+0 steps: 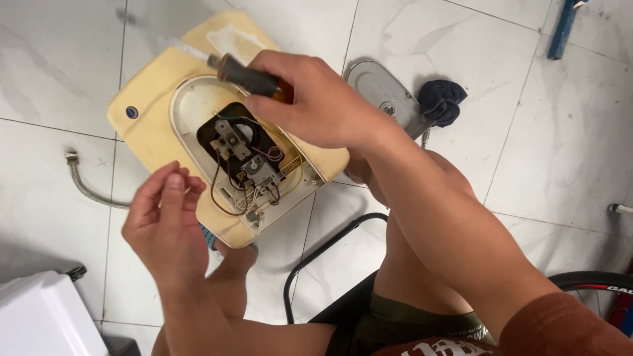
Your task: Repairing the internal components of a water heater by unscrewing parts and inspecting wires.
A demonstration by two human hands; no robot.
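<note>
We are looking down at a yellowed plastic appliance casing (148, 99) that lies on the white tiled floor (53, 59) in front of our knees. Its oval opening is uncovered, and inside it we see a dark recess with a small metal part (227, 135), a grey block (260, 173) and a tangle of thin wires (227, 191) in brown, yellow and white.

Our right hand (316, 99) is closed around a screwdriver (254, 79), gripping its dark and amber handle above the opening. The tip of the tool is hidden, so we cannot tell whether it touches anything inside.

Our left hand (165, 221) hovers just beside the lower left edge of the casing. Its fingers are curled loosely, thumb and forefinger drawn close together. We cannot tell whether something small is pinched between them.

Beyond our right wrist a grey oval metal cover (379, 89) lies flat on the tiles, and a dark blue cloth (440, 100) sits touching its right edge. A flexible metal hose (86, 184) curves across the floor to the left of the casing. A white box (46, 316) fills the lower left corner. A black cable (323, 254) loops over the floor between our legs, and part of a bicycle tyre (593, 282) shows at the lower right.
</note>
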